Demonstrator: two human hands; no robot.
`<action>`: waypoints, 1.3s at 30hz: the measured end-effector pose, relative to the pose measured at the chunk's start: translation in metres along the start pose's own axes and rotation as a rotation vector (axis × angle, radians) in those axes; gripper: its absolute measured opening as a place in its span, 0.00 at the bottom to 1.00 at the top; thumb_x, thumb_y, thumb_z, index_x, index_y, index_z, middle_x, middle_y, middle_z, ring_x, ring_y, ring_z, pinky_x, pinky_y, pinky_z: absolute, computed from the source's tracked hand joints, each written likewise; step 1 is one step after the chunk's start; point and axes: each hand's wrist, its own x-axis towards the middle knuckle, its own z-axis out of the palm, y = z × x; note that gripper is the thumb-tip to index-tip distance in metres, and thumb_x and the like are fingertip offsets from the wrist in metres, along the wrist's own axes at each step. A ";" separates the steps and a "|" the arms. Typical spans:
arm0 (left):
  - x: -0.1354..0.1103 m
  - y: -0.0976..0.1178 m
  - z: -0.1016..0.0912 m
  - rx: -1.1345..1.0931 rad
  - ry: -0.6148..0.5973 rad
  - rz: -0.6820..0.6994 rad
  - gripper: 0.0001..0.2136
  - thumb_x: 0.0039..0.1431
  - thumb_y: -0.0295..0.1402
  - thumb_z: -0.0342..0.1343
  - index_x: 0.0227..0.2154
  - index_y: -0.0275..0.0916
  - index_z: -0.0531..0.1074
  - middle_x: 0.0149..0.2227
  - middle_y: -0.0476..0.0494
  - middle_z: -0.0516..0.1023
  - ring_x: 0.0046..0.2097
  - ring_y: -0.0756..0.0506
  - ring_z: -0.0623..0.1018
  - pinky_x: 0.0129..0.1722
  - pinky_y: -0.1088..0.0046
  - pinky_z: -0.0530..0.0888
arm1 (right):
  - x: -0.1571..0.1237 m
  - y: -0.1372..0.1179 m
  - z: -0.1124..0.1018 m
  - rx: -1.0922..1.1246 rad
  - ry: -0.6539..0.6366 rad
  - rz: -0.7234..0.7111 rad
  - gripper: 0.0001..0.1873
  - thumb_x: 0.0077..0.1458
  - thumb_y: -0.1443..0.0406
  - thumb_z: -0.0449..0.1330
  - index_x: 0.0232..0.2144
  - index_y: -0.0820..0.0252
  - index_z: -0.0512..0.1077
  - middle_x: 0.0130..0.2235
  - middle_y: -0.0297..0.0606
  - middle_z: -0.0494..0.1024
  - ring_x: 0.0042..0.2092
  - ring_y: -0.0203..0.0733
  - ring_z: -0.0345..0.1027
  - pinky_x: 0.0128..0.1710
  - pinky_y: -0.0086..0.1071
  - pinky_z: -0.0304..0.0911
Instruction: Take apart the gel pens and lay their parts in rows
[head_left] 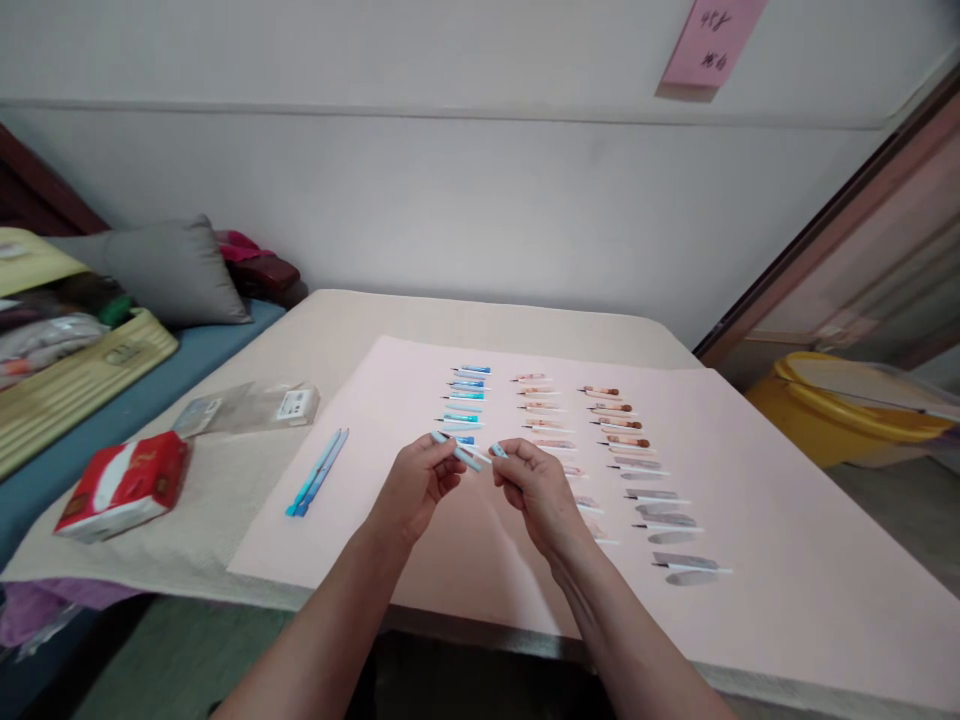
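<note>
My left hand (417, 487) is closed in a pinch on a light blue pen barrel (459, 454) held above the pink sheet (787, 540). My right hand (537, 489) pinches a small blue pen part (498, 450) close to the barrel's tip. Just beyond my hands lie three columns of short pen pieces: blue ones (465, 398), orange-pink ones (541, 415) and brown to grey ones (637, 460), each with a white tip. Two whole blue pens (318, 472) lie side by side at the sheet's left edge.
A red tissue pack (124, 483) and a clear plastic bag (247, 408) sit on the beige table cover (225, 500) at the left. Cushions and boxes are piled on the bed (90, 330) at far left. A yellow tub (840, 410) stands at the right.
</note>
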 end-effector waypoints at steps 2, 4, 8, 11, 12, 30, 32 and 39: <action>-0.001 -0.002 0.001 0.017 -0.001 -0.007 0.09 0.48 0.33 0.60 0.33 0.36 0.72 0.29 0.47 0.74 0.27 0.55 0.73 0.25 0.82 0.68 | 0.000 0.001 0.001 -0.005 -0.013 0.002 0.09 0.44 0.63 0.59 0.30 0.62 0.68 0.19 0.28 0.65 0.17 0.25 0.42 0.16 0.26 0.33; -0.001 -0.003 0.001 0.019 -0.005 -0.012 0.10 0.48 0.33 0.60 0.34 0.36 0.73 0.29 0.47 0.74 0.27 0.55 0.72 0.25 0.82 0.68 | -0.001 0.001 0.001 -0.018 -0.023 0.010 0.08 0.44 0.64 0.59 0.29 0.62 0.68 0.19 0.28 0.66 0.17 0.25 0.42 0.16 0.26 0.34; -0.001 -0.004 0.001 0.016 -0.005 -0.009 0.10 0.47 0.32 0.60 0.34 0.36 0.73 0.30 0.46 0.74 0.27 0.55 0.72 0.26 0.81 0.68 | -0.001 0.000 0.003 -0.047 -0.029 0.037 0.06 0.44 0.65 0.58 0.28 0.61 0.68 0.18 0.28 0.66 0.17 0.26 0.45 0.16 0.25 0.35; -0.001 -0.005 0.001 0.018 0.001 -0.007 0.10 0.47 0.32 0.60 0.34 0.36 0.72 0.30 0.46 0.74 0.27 0.54 0.72 0.26 0.81 0.68 | -0.001 0.000 0.004 -0.052 -0.030 0.049 0.06 0.43 0.67 0.58 0.28 0.62 0.68 0.18 0.28 0.65 0.17 0.26 0.44 0.17 0.25 0.35; -0.001 -0.005 0.001 0.021 0.001 -0.007 0.10 0.47 0.32 0.60 0.34 0.36 0.72 0.30 0.46 0.74 0.27 0.55 0.72 0.26 0.81 0.67 | -0.001 0.000 0.004 -0.053 -0.030 0.050 0.06 0.43 0.67 0.58 0.28 0.62 0.68 0.18 0.28 0.65 0.17 0.26 0.44 0.17 0.25 0.35; -0.003 -0.009 0.003 0.050 -0.062 -0.048 0.09 0.47 0.32 0.59 0.33 0.35 0.71 0.28 0.47 0.72 0.26 0.54 0.70 0.26 0.79 0.67 | 0.003 0.004 -0.001 -0.168 -0.069 0.125 0.04 0.43 0.66 0.58 0.23 0.61 0.66 0.17 0.28 0.62 0.19 0.28 0.47 0.18 0.25 0.37; -0.002 -0.012 0.002 0.064 -0.048 -0.045 0.10 0.47 0.34 0.59 0.32 0.35 0.71 0.27 0.47 0.72 0.26 0.54 0.70 0.26 0.79 0.67 | 0.003 0.005 -0.002 -0.195 -0.074 0.119 0.04 0.44 0.66 0.58 0.23 0.61 0.66 0.17 0.28 0.63 0.19 0.28 0.47 0.18 0.26 0.38; 0.002 -0.012 0.000 0.103 0.039 -0.002 0.09 0.46 0.34 0.59 0.29 0.34 0.70 0.25 0.48 0.71 0.25 0.54 0.69 0.24 0.79 0.66 | 0.004 0.006 0.000 -0.217 -0.020 0.040 0.06 0.45 0.64 0.58 0.22 0.62 0.69 0.19 0.29 0.64 0.19 0.27 0.45 0.19 0.27 0.37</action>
